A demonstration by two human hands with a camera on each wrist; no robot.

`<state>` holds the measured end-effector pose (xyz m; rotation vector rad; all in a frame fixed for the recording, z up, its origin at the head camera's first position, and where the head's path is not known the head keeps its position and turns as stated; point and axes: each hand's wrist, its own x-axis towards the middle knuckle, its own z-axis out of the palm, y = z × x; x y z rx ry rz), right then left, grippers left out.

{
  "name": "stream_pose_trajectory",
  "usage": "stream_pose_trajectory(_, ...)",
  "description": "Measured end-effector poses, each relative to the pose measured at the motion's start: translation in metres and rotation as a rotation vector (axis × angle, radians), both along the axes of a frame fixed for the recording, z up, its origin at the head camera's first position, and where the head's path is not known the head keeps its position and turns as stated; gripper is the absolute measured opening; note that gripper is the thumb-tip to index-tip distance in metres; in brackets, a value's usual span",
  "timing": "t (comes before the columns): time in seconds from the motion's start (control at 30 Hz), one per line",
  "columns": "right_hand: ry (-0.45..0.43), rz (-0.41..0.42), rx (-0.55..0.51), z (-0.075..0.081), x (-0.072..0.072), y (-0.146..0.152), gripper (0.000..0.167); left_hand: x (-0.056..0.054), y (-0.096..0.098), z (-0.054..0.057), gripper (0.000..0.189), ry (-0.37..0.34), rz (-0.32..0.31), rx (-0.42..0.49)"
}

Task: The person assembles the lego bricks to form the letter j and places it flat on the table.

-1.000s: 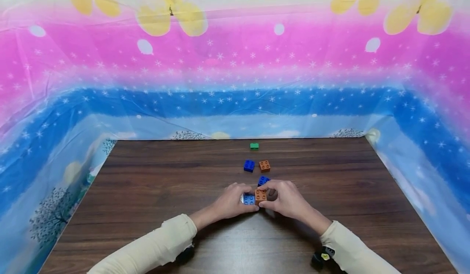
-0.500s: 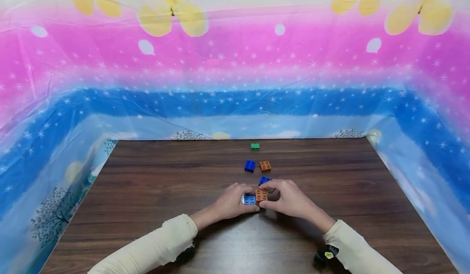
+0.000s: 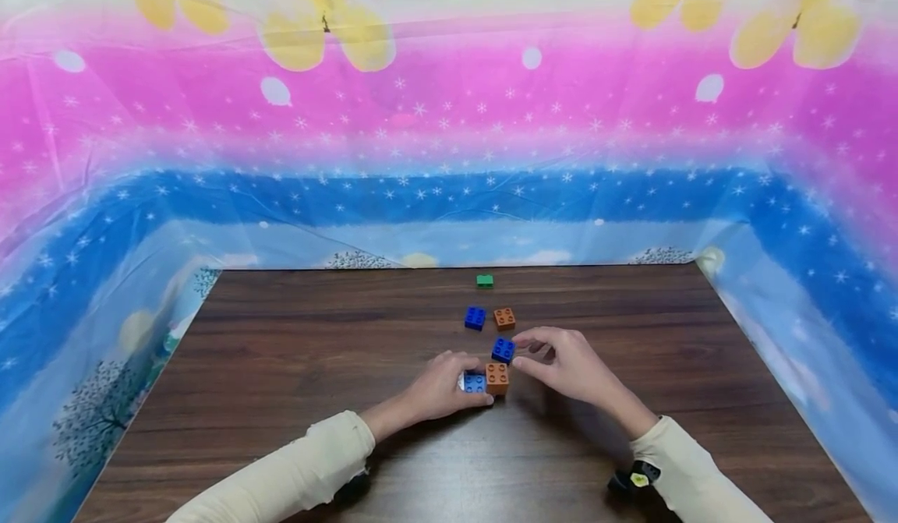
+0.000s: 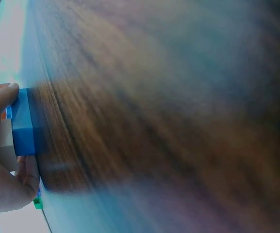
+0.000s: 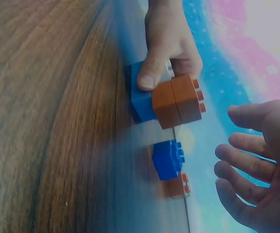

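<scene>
My left hand grips a light blue building brick between thumb and fingers, low at the tabletop. Two orange bricks, one on top of the other, sit on the light blue brick's right end. Beside the thumb, part of a white brick shows on the blue one; my hand hides the rest. Just behind this small build lies a dark blue brick with studs up. Next to it my right hand hovers with loosely bent, spread fingers and holds nothing. Its fingertips are right at the dark blue brick's side in the head view.
Farther back on the wooden table lie another dark blue brick and an orange brick, side by side. Beyond them, near the back edge, is a green brick. A printed cloth surrounds the table's back and sides.
The right hand has let go of the orange bricks and moved back and to the right, beside the nearer dark blue brick. The left hand keeps its grip in place.
</scene>
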<state>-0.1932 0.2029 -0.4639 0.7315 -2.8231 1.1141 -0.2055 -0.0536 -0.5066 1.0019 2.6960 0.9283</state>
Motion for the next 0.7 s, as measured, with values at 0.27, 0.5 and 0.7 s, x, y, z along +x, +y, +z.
stream_pose_trajectory(0.27,0.024,-0.061,0.011,-0.015,-0.011,0.000,0.033,0.002,-0.002,0.000,0.043,-0.017,0.012,-0.013)
stream_pose_trajectory(0.5,-0.012,-0.127,0.033,-0.030,-0.021,-0.006,0.039,0.001,-0.001,0.001,0.044,-0.009,0.002,-0.002)
stream_pose_trajectory(0.7,-0.039,-0.155,0.068,-0.039,-0.029,-0.012,0.043,0.001,-0.002,0.002,0.045,-0.007,0.002,-0.016)
